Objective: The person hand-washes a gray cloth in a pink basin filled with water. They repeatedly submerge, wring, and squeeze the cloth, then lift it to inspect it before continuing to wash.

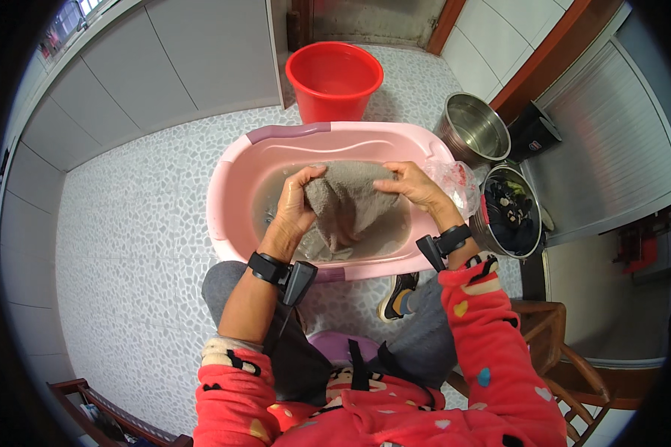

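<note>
A wet grey-brown cloth (349,195) is stretched between my two hands above a pink plastic tub (229,167). My left hand (299,201) grips its left edge, thumb on top. At its upper right, my right hand (414,184) pinches the edge between thumb and fingers. The cloth's lower part hangs to the cloudy water (386,234), where its end is hard to make out. Something pale or clear, partly hidden, lies in the water beneath my left hand. Both wrists wear black straps with small devices.
Behind the tub stands a red bucket (335,100) holding water. To the right are a metal pot (464,134) of water, another metal pot (485,223) with dark clothes, and a clear plastic bag (453,181) at the tub's rim. A wooden chair (553,335) stands lower right.
</note>
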`<state>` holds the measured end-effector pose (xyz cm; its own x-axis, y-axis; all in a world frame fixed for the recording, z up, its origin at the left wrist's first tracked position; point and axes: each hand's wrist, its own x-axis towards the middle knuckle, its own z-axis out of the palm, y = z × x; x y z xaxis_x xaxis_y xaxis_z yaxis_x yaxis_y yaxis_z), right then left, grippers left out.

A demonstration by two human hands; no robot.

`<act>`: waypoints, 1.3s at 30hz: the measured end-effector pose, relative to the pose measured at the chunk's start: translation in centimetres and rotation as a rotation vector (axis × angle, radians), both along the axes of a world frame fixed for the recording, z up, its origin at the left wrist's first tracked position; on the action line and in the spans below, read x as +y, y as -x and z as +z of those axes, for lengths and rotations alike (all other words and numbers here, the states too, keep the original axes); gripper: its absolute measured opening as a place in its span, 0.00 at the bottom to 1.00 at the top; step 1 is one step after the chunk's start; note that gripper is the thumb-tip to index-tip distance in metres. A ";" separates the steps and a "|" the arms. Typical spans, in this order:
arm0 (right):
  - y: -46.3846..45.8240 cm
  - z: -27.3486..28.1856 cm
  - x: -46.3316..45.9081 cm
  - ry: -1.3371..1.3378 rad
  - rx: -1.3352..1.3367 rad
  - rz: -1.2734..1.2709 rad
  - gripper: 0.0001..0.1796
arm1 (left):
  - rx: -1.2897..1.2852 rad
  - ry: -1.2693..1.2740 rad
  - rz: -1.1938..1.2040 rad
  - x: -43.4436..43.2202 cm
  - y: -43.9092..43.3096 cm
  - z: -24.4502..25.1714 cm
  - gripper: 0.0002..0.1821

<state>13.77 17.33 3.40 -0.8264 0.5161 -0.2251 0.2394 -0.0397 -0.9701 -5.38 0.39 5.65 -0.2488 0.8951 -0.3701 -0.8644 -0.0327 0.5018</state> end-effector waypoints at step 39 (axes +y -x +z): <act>5.0 -0.3 -11.6 -0.982 0.032 -0.398 0.16 | 0.203 0.491 -0.056 1.3 -6.7 -6.0 0.17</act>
